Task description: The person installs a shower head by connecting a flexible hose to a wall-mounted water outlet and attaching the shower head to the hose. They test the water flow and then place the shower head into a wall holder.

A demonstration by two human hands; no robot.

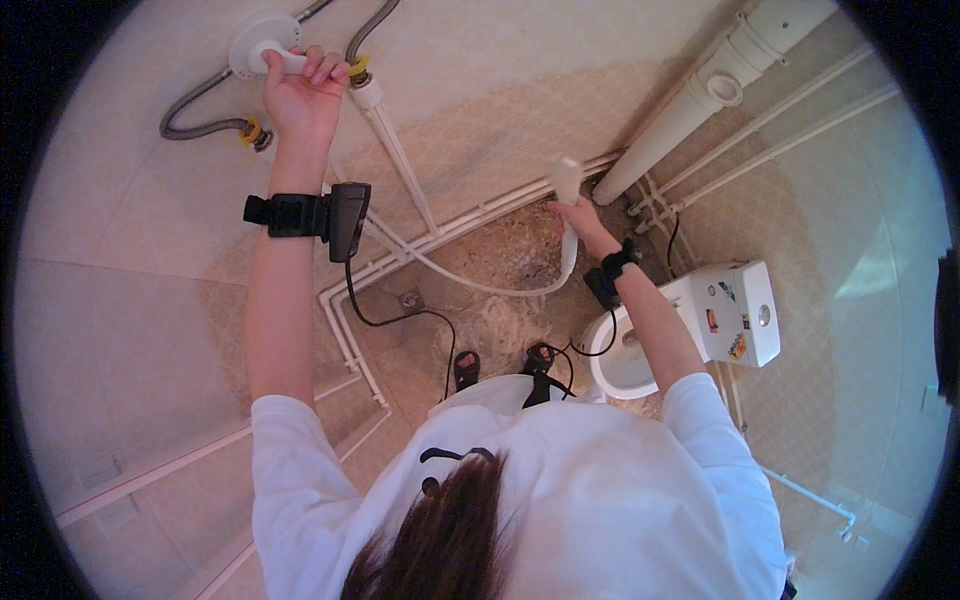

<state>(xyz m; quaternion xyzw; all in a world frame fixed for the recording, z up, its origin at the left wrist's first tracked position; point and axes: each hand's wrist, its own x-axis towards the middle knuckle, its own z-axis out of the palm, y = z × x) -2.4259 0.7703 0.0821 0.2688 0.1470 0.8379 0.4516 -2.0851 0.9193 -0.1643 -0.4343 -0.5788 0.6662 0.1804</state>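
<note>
High on the wall at the left, my left hand [303,102] is closed round the white lever [291,63] of a shower mixer valve. The valve's round white plate [262,30] shows behind the fingers, with braided metal hoses [197,130] joined to it. Lower and to the right, my right hand [582,218] grips a white handheld shower head [566,178], which is slightly blurred. From below that hand a white hose [490,289] curves down and back toward the left wall. Whether water runs from the shower head I cannot tell.
A white toilet [738,310] with stickers on its tank stands right of my right forearm. A thick white drainpipe [680,125] rises in the corner, with thin pipes beside it. Black cables hang from both wrist devices. A drain [411,299] lies in the stained floor near my sandals.
</note>
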